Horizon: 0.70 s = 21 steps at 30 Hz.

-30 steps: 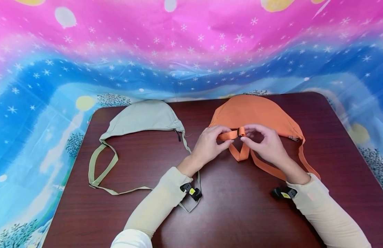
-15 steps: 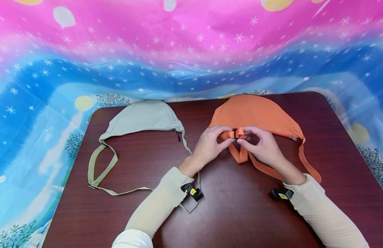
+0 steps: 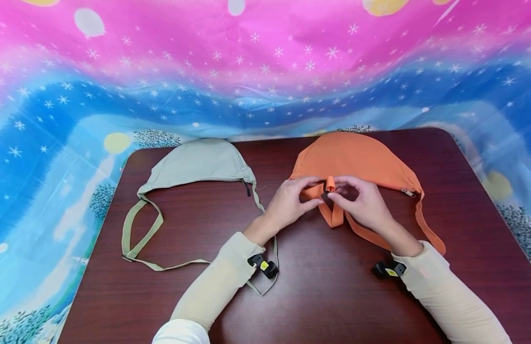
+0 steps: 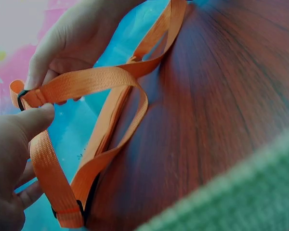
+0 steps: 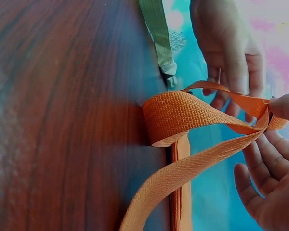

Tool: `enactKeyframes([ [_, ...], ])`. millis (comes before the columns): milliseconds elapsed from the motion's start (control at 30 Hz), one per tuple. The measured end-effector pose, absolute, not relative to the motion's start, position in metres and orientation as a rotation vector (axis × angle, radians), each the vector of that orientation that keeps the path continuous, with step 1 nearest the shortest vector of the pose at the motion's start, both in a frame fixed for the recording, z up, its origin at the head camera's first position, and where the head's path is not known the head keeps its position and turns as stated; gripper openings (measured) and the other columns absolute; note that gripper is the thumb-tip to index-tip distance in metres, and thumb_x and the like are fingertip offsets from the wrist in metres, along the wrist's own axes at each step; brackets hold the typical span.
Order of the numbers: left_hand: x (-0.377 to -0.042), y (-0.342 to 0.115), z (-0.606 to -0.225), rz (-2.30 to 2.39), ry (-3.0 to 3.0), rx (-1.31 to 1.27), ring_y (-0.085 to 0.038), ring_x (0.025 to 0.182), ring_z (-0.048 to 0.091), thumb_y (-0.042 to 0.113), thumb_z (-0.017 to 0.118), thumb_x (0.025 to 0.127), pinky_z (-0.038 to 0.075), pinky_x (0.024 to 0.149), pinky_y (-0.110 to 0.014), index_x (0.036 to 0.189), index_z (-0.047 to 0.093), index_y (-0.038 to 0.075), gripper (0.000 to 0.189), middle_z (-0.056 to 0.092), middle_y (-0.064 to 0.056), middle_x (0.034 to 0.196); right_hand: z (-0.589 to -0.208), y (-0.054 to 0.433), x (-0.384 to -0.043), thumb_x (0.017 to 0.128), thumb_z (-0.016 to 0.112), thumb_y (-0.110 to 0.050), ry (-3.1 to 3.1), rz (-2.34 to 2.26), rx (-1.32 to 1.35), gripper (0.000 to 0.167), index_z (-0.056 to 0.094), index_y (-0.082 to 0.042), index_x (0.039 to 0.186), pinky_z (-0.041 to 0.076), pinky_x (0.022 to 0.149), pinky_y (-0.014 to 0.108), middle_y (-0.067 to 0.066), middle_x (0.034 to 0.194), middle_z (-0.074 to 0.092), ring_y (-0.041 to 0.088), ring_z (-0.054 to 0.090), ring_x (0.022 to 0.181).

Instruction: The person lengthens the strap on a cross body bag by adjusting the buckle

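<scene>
In the head view, an orange sling bag lies at the right of the table, its webbing strap raised in front of it. My right hand pinches the strap at a black slider buckle, where a short orange loop sticks out. My left hand holds the strap just left of that buckle between thumb and fingers. A second black buckle sits lower on the strap in the left wrist view. Fingers partly cover the strap in the head view.
A pale grey-green sling bag lies at the left, its green strap looped toward the front and partly under my left forearm. The dark wooden table ends at a printed cloth backdrop.
Both hands stay on the strap. My right hand and the buckle have shifted slightly left, and the short loop beside the buckle has turned and looks narrower.
</scene>
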<state>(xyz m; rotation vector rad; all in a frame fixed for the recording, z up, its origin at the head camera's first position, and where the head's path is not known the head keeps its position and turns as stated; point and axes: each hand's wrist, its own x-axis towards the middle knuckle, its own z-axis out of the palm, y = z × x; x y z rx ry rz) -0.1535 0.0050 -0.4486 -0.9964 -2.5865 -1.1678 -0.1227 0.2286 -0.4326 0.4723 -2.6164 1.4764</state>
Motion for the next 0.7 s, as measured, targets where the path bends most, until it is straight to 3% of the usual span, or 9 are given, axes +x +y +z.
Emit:
enactKeyframes([
  [167, -0.1523, -0.0001, -0.4505, -1.037, -2.592, -0.919, -0.014, 0.097, 0.063, 0.026, 0.085, 0.085, 0.045, 0.092, -0.039, 0.115, 0.065, 0.013, 0.038, 0.07, 0.003, 0.107, -0.4324, 0.2288, -0.1224, 0.092, 0.077, -0.011, -2.617, 1.474, 0.457, 0.032, 0.07, -0.006, 0.122, 0.05, 0.077, 0.015, 0.008, 0.105, 0.072, 0.008, 0.064, 0.087],
  [333, -0.1506, 0.0008, -0.4497, -0.938, -2.584, -0.907, -0.012, 0.089, 0.06, 0.028, 0.085, 0.084, 0.044, 0.086, -0.037, 0.104, 0.063, 0.016, 0.032, 0.067, 0.005, 0.097, -0.4325, 0.2274, -0.1233, 0.091, 0.078, -0.009, -2.594, 1.482, 0.467, 0.032, 0.07, -0.005, 0.122, 0.05, 0.076, 0.015, 0.008, 0.104, 0.072, 0.009, 0.064, 0.087],
  [700, -0.1514, 0.0021, -0.4522, -0.969, -2.546, -0.871, -0.016, 0.104, 0.065, 0.024, 0.081, 0.088, 0.046, 0.084, -0.035, 0.116, 0.071, 0.012, 0.031, 0.072, -0.001, 0.109, -0.4327, 0.2274, -0.1248, 0.091, 0.077, -0.008, -2.573, 1.522, 0.471, 0.033, 0.07, -0.005, 0.123, 0.051, 0.075, 0.015, 0.007, 0.103, 0.072, 0.009, 0.064, 0.086],
])
